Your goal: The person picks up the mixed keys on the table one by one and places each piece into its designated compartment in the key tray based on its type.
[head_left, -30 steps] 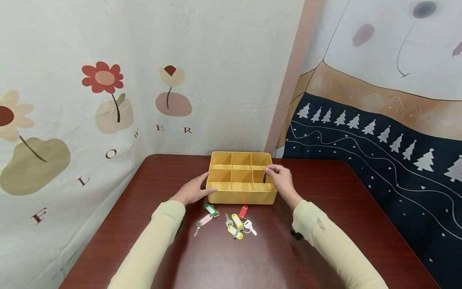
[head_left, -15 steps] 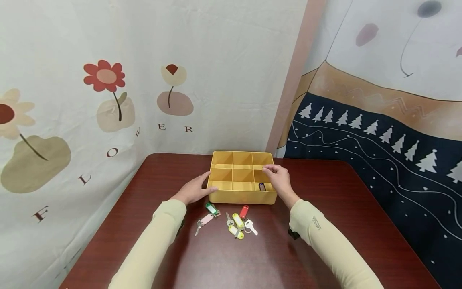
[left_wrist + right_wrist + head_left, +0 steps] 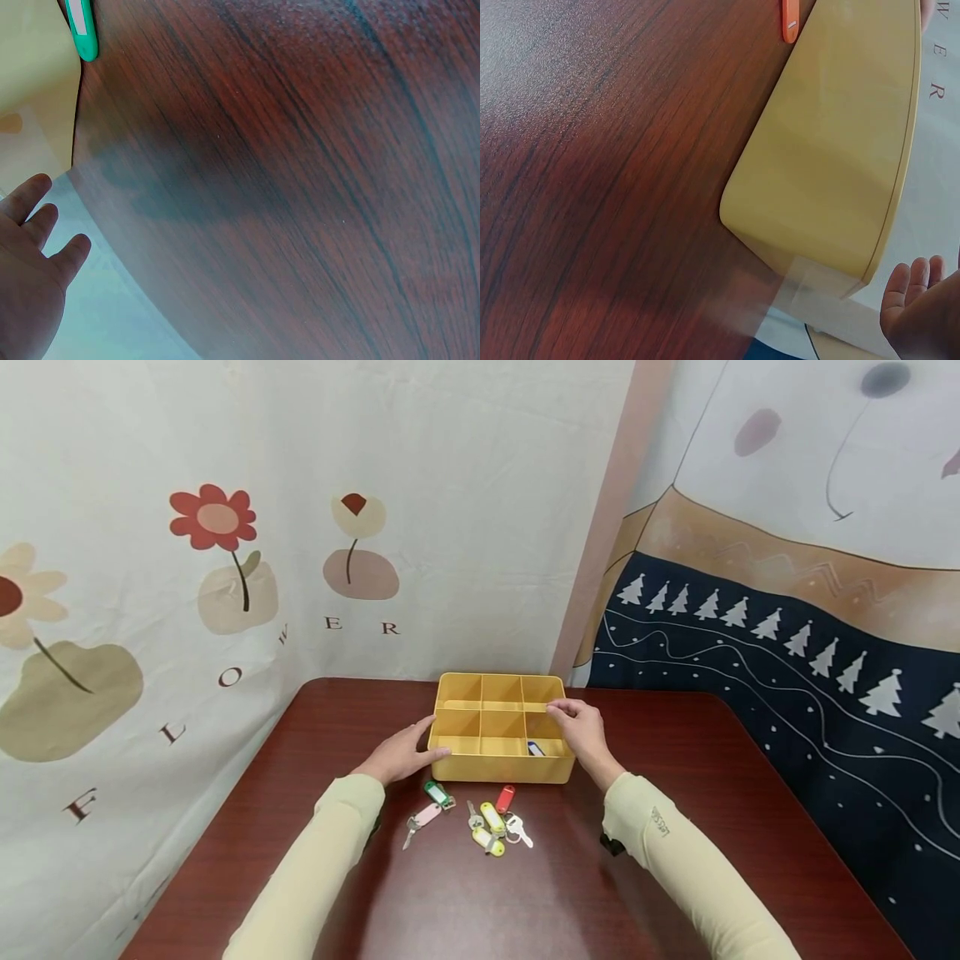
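A yellow divided box (image 3: pixel 502 769) stands toward the back of the table. In its front right compartment lies a blue key tag (image 3: pixel 535 748) with a white label, partly hidden by the front wall. My right hand (image 3: pixel 582 732) is over the box's right side, fingertips above that compartment with nothing between them. My left hand (image 3: pixel 397 756) rests at the box's left side, fingers spread and thumb at the front rim. In front of the box lie a green key tag (image 3: pixel 437 793), a pink key tag (image 3: pixel 428 814), a red key tag (image 3: pixel 506 798) and two yellow key tags (image 3: pixel 492 818).
The dark red-brown table (image 3: pixel 420 910) reaches back to a white flower-print cloth (image 3: pixel 480 527). A navy cloth with white trees (image 3: pixel 765 693) hangs on the right. Metal keys (image 3: pixel 519 830) lie beside the tags.
My right hand has let go of the blue key tag, which dropped into the front right compartment and settled leftward. The left hand has stayed at the box.
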Demonstrator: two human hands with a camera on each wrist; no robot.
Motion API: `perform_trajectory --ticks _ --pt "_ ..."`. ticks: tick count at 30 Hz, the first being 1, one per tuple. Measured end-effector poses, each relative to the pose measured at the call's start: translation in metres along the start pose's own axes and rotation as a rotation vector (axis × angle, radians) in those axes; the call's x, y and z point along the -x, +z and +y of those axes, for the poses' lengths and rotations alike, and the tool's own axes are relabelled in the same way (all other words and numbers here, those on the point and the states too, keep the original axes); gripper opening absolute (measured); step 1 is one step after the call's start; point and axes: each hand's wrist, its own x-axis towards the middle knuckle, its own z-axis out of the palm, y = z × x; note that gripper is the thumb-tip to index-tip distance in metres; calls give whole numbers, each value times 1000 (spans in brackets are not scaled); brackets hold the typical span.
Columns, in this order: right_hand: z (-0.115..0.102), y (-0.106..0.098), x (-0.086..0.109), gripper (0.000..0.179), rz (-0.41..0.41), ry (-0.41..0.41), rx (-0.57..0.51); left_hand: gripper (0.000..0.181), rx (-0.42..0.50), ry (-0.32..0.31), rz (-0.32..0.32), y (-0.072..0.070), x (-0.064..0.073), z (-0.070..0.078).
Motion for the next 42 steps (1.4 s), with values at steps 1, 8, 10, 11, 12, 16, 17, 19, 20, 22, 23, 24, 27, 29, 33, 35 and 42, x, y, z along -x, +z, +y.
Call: perform_trajectory --ticks 1,8,10,11,12,16,17,19,20,22,23,24,27,29,33,35,42 --pt "0 0 0 24 -1 4 1 91 0 1 0 0 0 0" --pt "0 -2 1 25 -9 24 -4 92 6 -7 -7 -1 1 1" --pt "0 -2 2 25 -10 27 -6 91 6 -5 -6 -1 1 1" --pt "0 -3 2 25 -10 28 -4 91 7 -3 -5 -1 1 1" --pt "0 -3 2 25 -11 29 -3 91 7 -2 -5 -1 1 0" --pt "2 -4 3 26 -14 13 12 89 5 4 -1 -1 0 0" --pt "2 -4 4 26 -14 7 17 89 5 4 -2 -1 0 0" --pt "3 -4 5 26 -13 -13 21 87 6 2 -3 -1 1 0" --pt "4 -4 6 26 -11 -23 24 86 5 0 -3 -1 1 0" --pt "6 -4 8 26 -7 -42 26 86 4 -4 -4 -1 1 1" --pt "6 -4 8 26 -4 -52 21 86 4 -5 -4 -2 1 1" --pt "7 -3 9 26 -3 -61 17 87 4 -5 -4 -2 1 1" --pt "9 -3 11 27 -3 -81 13 87 0 -4 -4 -1 0 1" --pt "9 -3 13 28 -8 -90 18 88 -3 -3 -3 -1 -1 0" --pt "7 -3 21 27 -30 -115 47 89 -10 -4 -3 -1 -1 -1" --pt "7 -3 27 26 -48 -130 53 89 -9 -2 -5 -1 0 -1" --pt "11 -1 51 25 -103 -176 46 90 7 -2 -6 0 0 0"
